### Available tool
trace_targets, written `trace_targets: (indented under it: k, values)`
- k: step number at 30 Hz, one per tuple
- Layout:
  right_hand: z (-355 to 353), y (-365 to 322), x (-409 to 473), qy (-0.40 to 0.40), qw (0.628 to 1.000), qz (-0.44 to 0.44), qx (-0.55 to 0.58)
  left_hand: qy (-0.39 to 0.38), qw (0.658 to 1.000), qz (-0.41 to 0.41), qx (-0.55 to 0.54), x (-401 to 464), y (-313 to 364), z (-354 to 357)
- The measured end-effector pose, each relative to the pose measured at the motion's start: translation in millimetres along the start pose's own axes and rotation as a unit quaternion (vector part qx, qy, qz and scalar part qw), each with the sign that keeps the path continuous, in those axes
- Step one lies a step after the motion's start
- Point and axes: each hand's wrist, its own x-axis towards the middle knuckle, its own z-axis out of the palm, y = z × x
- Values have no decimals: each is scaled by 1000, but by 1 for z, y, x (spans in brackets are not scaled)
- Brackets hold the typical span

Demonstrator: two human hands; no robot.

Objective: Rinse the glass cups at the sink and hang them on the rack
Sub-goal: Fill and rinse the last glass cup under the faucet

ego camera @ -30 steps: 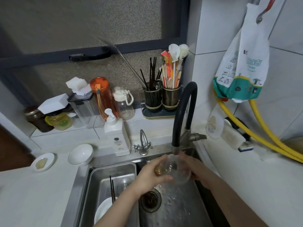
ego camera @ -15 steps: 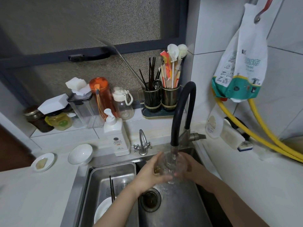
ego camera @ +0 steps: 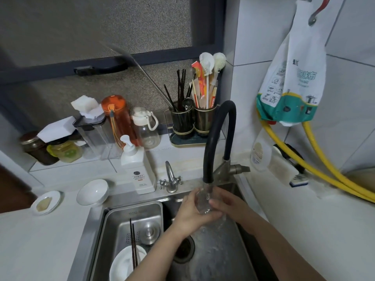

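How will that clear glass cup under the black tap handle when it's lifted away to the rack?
The clear glass cup is probably slippery: water runs over it from the black tap. It looks thin and likely fragile above the steel sink. Left hand and right hand both grip it, which seems wise.

Clear glass cup (ego camera: pixel 203 201), black tap hose (ego camera: pixel 220 126), orange bottle (ego camera: pixel 119 118), yellow hoses (ego camera: pixel 316 171), white bowl (ego camera: pixel 93 192).

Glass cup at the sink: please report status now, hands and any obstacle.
Both hands on the glass cup: left hand grips it, right hand holds the other side. Cup under the black faucet, water running. Nothing blocking; rack not in view.
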Motion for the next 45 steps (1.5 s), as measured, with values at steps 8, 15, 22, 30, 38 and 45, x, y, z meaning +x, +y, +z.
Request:
trace_targets:
  k: [8, 15, 22, 30, 38, 45]
  values:
    - [-16, 27, 21, 38, 996, 26, -72, 24, 965, -137, -220, -3, -3, -5]
    - [-56, 43, 44, 121, 970, 51, -206, 20, 961, -159, -227, 11, 1, 2]
    - [-99, 29, 68, 190, 952, 38, -236, 21, 964, -165, -207, 15, 12, 3]
    - [-107, 41, 92, 179, 963, 83, -185, 18, 971, -142, -191, 14, 21, 3]
    - [-100, 46, 94, 178, 967, 74, -166, 31, 972, -164, -167, 10, 17, 4]
    - [-84, 41, 80, 147, 964, 56, -214, 25, 970, -160, -182, 4, 16, 1]
